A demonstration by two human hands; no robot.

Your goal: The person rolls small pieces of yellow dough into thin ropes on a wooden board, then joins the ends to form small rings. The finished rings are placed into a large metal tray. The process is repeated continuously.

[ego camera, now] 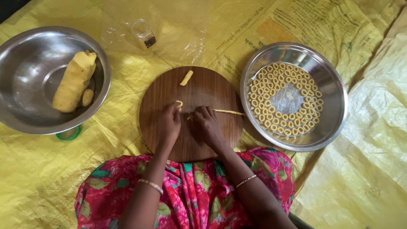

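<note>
A small dough ring [179, 103] is pinched by the left hand [168, 122] while the dough rope [229, 112], trailing toward 3 o'clock, is gripped by the right hand [206, 123] on the round wooden board [161, 91], so a clean cut-off is probably needed next.

1. The scene is bright and evenly lit with soft daylight; colours read warm and saturated.
2. Glare shows on the steel bowl [25, 72] at the upper left and on the steel plate [335, 89] at the right, along their rims.
3. A clear plastic bag [169, 29] at the top centre gives pale sheen.
4. Shadows are soft and short, under both vessels and beneath the hands on the board [161, 93].
5. Focus is sharp across the centre; corners look slightly stretched, and the top left corner is dark.
</note>
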